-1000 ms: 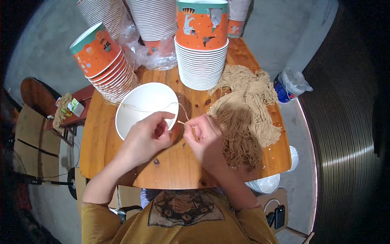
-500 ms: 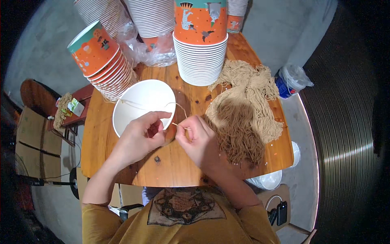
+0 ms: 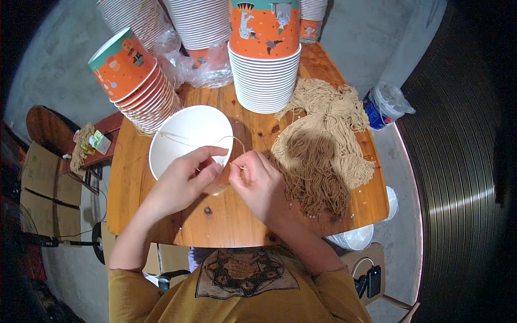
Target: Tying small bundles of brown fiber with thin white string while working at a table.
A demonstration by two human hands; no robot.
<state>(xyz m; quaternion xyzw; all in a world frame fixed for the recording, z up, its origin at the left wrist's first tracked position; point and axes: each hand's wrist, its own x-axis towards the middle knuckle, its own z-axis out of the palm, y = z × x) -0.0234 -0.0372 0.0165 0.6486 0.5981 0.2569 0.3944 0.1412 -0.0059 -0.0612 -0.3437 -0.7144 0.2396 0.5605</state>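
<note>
Wooden and rounded at its corners, the surface (image 3: 161, 215) stands on a grey concrete floor, and a person in a mustard shirt leans over its near edge. Nearest the body, the left hand (image 3: 183, 180) and the right hand (image 3: 258, 183) sit close together, almost touching. Each is closed in a pinch on a thin pale string (image 3: 215, 142), which loops up from the fingertips and trails leftward across a white bowl (image 3: 183, 134). That bowl lies just beyond the left hand, whose fingers overlap its near rim.

Just to the right of the right hand lies a heap of brown and tan strings (image 3: 323, 151), spread toward the far right edge. Beyond both hands rises a tall stack of white bowls (image 3: 265, 81) with an orange and teal printed one on top. Further left of the left hand, a second stack of printed bowls (image 3: 134, 81) leans over on its side. Crumpled clear plastic wrap (image 3: 199, 67) sits between the two stacks, with more stacks behind it.
</note>
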